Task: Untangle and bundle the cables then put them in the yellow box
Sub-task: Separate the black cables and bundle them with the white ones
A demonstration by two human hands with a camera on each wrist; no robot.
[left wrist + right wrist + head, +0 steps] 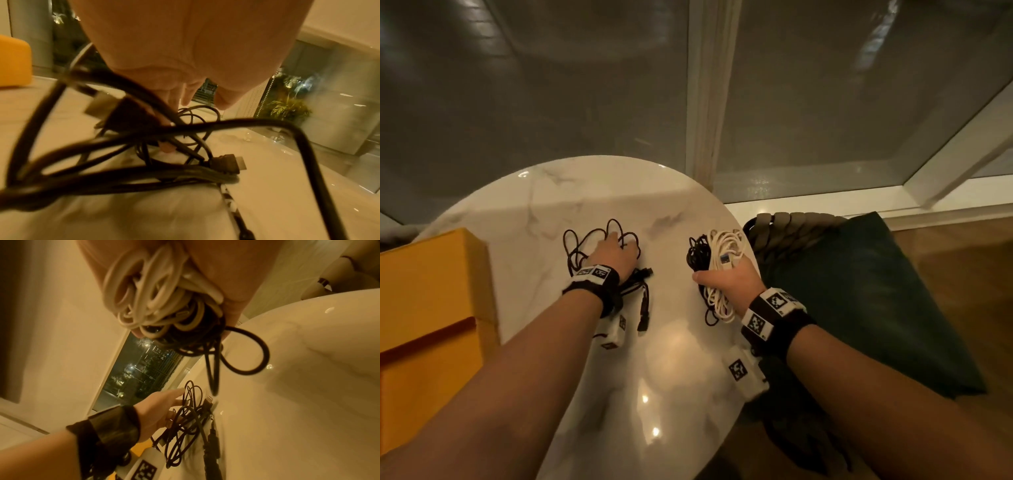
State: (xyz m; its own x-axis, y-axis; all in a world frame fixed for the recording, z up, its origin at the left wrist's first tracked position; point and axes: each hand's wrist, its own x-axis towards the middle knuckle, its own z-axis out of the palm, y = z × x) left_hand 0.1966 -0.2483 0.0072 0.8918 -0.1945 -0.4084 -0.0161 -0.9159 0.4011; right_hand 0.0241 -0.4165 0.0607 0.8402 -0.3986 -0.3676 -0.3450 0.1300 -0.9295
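Observation:
A loose tangle of black cables [644, 301] lies on the round marble table [671, 377], several plugs showing, one of them flat and dark [228, 164]. My left hand [616, 253] rests on the tangle with fingers spread and fairly straight [174, 395]; in the left wrist view the fingertips [186, 97] point down into the black loops [144, 134]. To the right, my right hand [726, 277] grips a coiled bundle of white cable [724, 245] and black cable [697, 253] just above the table. The white loops [148, 296] fill its palm. The yellow box [431, 294] stands at the table's left edge.
A chair with a woven back and a dark green cushion [859, 291] stands close to the table's right edge. Behind the table are large windows and a white frame [705, 102]. The near part of the table reflects lamps.

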